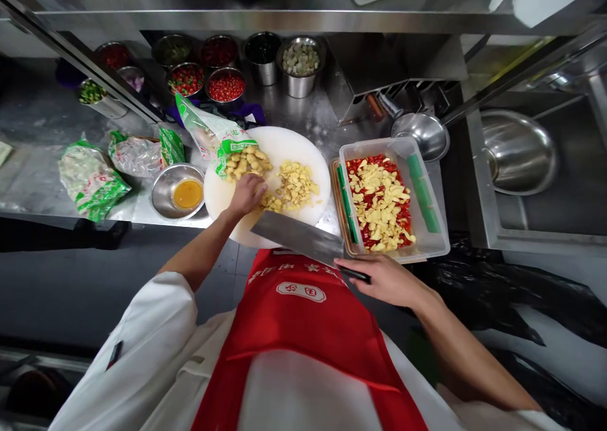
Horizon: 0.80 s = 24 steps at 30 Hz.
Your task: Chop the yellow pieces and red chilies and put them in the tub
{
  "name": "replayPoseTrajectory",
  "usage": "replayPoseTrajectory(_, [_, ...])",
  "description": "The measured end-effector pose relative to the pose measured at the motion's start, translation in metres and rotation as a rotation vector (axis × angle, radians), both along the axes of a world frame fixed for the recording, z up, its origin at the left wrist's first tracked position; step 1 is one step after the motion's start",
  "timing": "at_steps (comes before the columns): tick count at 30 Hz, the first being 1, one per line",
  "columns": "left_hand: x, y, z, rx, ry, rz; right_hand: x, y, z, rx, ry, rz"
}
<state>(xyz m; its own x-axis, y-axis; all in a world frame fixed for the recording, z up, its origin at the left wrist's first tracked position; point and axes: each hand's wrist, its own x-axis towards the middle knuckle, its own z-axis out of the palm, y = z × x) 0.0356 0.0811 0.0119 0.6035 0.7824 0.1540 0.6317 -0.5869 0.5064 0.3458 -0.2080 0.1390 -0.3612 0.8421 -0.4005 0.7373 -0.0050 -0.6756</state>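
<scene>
My right hand [386, 279] is wrapped round the black handle of a wide cleaver [301, 236], whose blade lies flat over the near edge of a round white cutting board [279, 141]. On the board, sliced pale yellow pieces [296, 184] are spread beside whole knobbly ones [246, 162] at the mouth of a green and white plastic bag [208, 131]. Close to the whole pieces, my left hand [249, 194] has its fingers curled down; what they hold, if anything, is hidden. To the right, a clear plastic tub [429, 229] holds yellow slices over chopped red peppers.
Left of the board are a steel bowl [161, 194] of amber liquid and two plastic bags [95, 178]. Steel pots [301, 86] of ingredients line the back beneath a metal shelf [284, 20]. A sink [516, 219] is at right.
</scene>
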Motion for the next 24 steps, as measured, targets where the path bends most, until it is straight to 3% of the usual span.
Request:
replayPoseTrajectory(3, [-0.006, -0.002, 0.006, -0.011, -0.185, 0.261, 0.002, -0.018, -0.012, -0.119, 0.344, -0.303])
replayPoseTrajectory(6, [0.004, -0.020, 0.023, 0.035, -0.313, 0.428, -0.025, -0.019, -0.035, -0.280, 0.868, -0.630])
replayPoseTrajectory(8, [0.023, -0.041, 0.036, 0.074, -0.333, 0.390, -0.053, -0.008, -0.050, -0.315, 1.191, -0.849])
replayPoseTrajectory(11, [0.064, -0.077, 0.050, 0.104, -0.239, 0.199, -0.091, 0.016, -0.062, -0.302, 1.447, -1.021])
replayPoseTrajectory(14, [0.096, -0.098, 0.048, 0.085, -0.101, 0.100, -0.108, 0.033, -0.063, -0.283, 1.522, -1.072])
replayPoseTrajectory(16, [0.097, -0.096, 0.039, 0.050, -0.013, 0.175, -0.107, 0.034, -0.061, -0.276, 1.527, -1.068])
replayPoseTrajectory(20, [0.054, -0.077, 0.016, -0.002, 0.116, 0.419, -0.087, 0.021, -0.060, -0.205, 1.412, -1.111])
replayPoseTrajectory(24, [0.018, -0.077, -0.001, -0.043, 0.175, 0.438, -0.067, 0.003, -0.070, -0.138, 1.295, -1.221])
